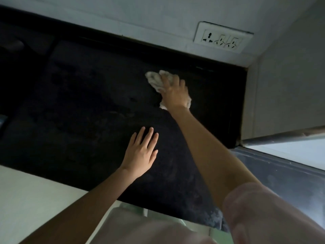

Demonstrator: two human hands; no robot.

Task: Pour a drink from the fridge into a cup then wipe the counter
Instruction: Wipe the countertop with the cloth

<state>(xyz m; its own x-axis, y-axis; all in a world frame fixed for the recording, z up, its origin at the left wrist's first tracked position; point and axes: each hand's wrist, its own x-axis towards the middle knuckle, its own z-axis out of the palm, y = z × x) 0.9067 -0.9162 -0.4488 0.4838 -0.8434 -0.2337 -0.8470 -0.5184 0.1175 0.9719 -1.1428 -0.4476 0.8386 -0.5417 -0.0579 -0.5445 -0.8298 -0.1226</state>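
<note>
The dark counter (84, 106) fills the middle of the head view. My right hand (175, 92) reaches to its far right part and presses a crumpled whitish cloth (154, 80) against the surface, close to the back wall. The cloth sticks out to the left of the fingers and below the wrist. My left hand (140, 155) lies flat on the counter nearer to me, fingers spread, holding nothing. No cup or drink container is in view.
A white wall socket panel (222, 38) sits on the wall behind the counter. A grey appliance side (284, 92) stands at the right, with a shiny grey surface (281, 173) below it. A pale cabinet front (35, 194) lies under the counter's near edge.
</note>
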